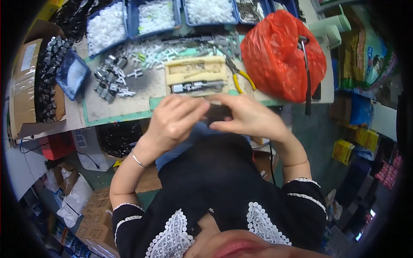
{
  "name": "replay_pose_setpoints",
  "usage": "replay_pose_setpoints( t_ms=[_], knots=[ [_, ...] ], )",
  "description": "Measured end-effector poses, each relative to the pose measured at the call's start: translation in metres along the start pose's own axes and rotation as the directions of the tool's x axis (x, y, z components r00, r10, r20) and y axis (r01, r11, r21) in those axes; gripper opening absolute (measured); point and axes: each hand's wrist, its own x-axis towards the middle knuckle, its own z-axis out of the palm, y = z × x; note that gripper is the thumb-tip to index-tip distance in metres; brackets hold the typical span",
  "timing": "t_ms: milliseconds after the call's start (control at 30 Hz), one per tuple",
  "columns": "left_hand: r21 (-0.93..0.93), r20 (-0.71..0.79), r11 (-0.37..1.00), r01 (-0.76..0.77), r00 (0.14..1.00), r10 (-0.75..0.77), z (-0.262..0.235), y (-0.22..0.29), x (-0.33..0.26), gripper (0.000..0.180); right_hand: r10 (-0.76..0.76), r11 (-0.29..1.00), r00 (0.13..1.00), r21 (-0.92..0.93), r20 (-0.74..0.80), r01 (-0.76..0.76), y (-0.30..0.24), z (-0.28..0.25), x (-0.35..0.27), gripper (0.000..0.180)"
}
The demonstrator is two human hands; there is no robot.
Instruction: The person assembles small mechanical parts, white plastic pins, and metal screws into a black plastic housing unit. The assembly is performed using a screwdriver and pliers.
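Note:
My left hand (176,118) and my right hand (249,115) meet just in front of the table's near edge. The left fingers are bent and pressed together, their tips beside the right index finger. My right hand curls with thumb and index finger around a dark shape (218,112), too shaded to name. Beyond them lies a cream-coloured block-like fixture (195,69) with hollows. A grey and black plastic assembly (198,87) rests along its near side. Pliers with yellow handles (241,76) lie to its right.
Blue bins of white plastic parts (209,10) line the back. Grey metallic pieces (109,77) and white cross-shaped parts lie left. A red plastic bag (282,53) carries a hammer (306,73) at the right. A cardboard box (26,81) of dark parts stands far left.

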Motion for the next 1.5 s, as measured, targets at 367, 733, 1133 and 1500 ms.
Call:
replay_pose_setpoints(
  t_ms=[367,733,1133,1500],
  knots=[
    [0.076,-0.198,0.965,0.250,0.952,-0.231,0.006,-0.017,0.001,0.031,0.146,0.560,0.551,-0.391,-0.822,-0.730,0.151,-0.146,-0.031,0.030],
    [0.133,-0.115,0.954,0.267,0.961,-0.253,0.021,-0.024,0.004,0.025,-0.023,0.739,0.271,-0.199,-0.962,-0.644,0.131,-0.158,-0.035,0.041],
    [-0.041,-0.103,0.966,0.253,0.961,-0.256,0.025,-0.030,0.009,0.026,-0.003,0.999,0.689,-0.032,-0.725,-0.029,0.030,-0.064,-0.029,0.020],
    [0.348,0.010,0.932,0.104,0.993,-0.115,0.034,-0.021,0.011,0.026,-0.383,0.910,0.736,-0.365,-0.558,0.196,0.028,-0.008,-0.007,0.029]
  ],
)
